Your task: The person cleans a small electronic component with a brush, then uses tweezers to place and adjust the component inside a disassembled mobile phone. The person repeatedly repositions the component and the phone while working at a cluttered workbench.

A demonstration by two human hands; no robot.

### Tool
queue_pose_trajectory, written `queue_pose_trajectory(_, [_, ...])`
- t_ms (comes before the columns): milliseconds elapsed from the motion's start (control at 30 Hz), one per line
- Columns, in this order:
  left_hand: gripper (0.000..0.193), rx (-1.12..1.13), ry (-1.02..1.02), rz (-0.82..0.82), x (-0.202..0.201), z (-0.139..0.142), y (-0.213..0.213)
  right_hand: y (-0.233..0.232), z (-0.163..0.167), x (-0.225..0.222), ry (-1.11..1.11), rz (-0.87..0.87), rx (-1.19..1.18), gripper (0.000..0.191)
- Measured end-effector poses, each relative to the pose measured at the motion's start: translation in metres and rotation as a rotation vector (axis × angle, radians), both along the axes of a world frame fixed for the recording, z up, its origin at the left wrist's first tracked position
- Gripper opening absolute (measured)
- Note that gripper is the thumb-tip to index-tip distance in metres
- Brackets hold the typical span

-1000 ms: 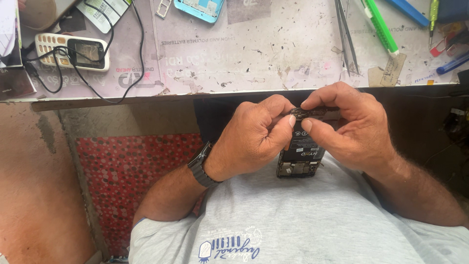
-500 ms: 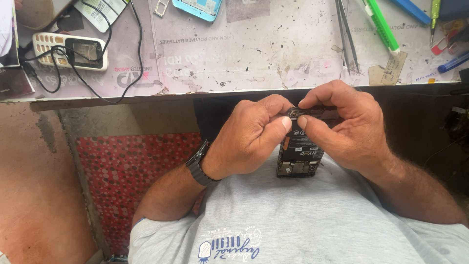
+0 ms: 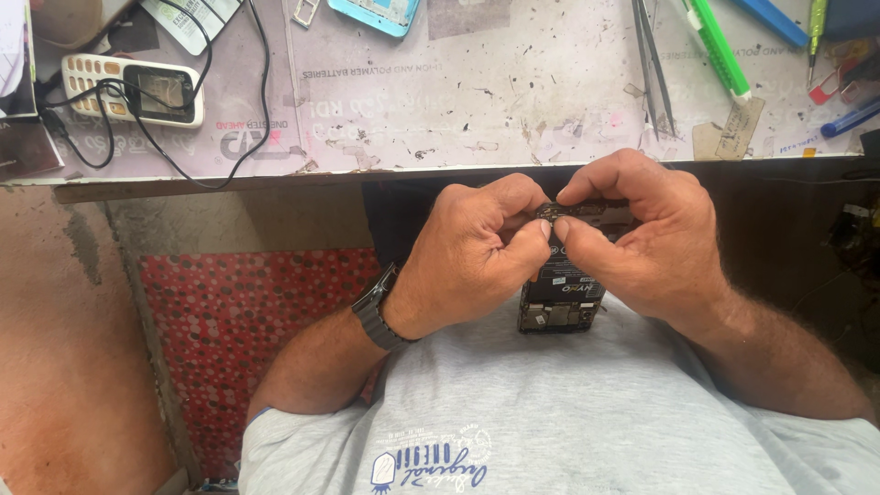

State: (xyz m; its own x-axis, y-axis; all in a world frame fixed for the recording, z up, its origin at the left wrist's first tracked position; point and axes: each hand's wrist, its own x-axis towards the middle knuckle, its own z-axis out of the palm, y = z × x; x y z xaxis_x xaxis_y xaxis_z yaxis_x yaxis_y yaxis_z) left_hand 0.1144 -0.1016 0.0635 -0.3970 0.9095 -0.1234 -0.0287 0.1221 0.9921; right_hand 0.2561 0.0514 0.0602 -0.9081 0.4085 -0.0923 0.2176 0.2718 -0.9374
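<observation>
Both grips pinched on small dark part [image 3: 570, 211]: left hand [image 3: 472, 252], right hand [image 3: 642, 234], above opened phone [image 3: 559, 298].

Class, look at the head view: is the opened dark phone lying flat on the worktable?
No: the opened dark phone is below the worktable edge, against the grey shirt, partly covered by the left hand and right hand.

1. Small dark part [image 3: 566, 211]: a thin, flat strip, lying level, pinched at both ends between fingertips, just below the bench edge.
2. Opened phone [image 3: 559, 295]: dark, back cover off, battery and circuit board showing, resting upright against the grey shirt, partly hidden.
</observation>
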Motion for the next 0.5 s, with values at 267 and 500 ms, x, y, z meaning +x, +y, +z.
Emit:
queue_pose_trajectory(267, [0.011,-0.045,0.032,0.022,0.0034,0.0018,0.0013,-0.0005,0.0057,-0.0023,-0.008,0.013,0.008,0.018])
queue_pose_trajectory(500, [0.014,-0.025,0.046,0.050,0.0070,0.0034,0.0031,-0.0012,0.0095,-0.0020,-0.019,0.007,0.047,0.017])
